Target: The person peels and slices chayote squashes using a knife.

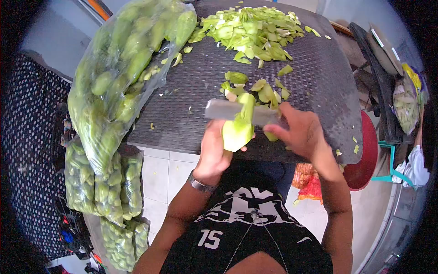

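My left hand point(215, 148) is closed round a partly peeled green mango point(235, 136) in front of the table's near edge. In my right hand point(301, 132) is a broad-bladed knife point(223, 109), gripped at its handle and blurred by motion. The blade lies across the upper part of the mango, where a strip of green peel point(247, 107) stands up against it. Just beyond the blade, loose peel pieces point(265, 92) lie on the dark woven-textured table point(191, 98). The knife's handle is mostly hidden by my fingers.
A large heap of green peelings point(251, 34) sits at the table's far side. A clear plastic bag of green mangoes point(116, 82) covers the left edge. More filled bags point(93, 182) stand below it. A red stool point(365, 155) and an orange-red net sack point(308, 182) are at the right.
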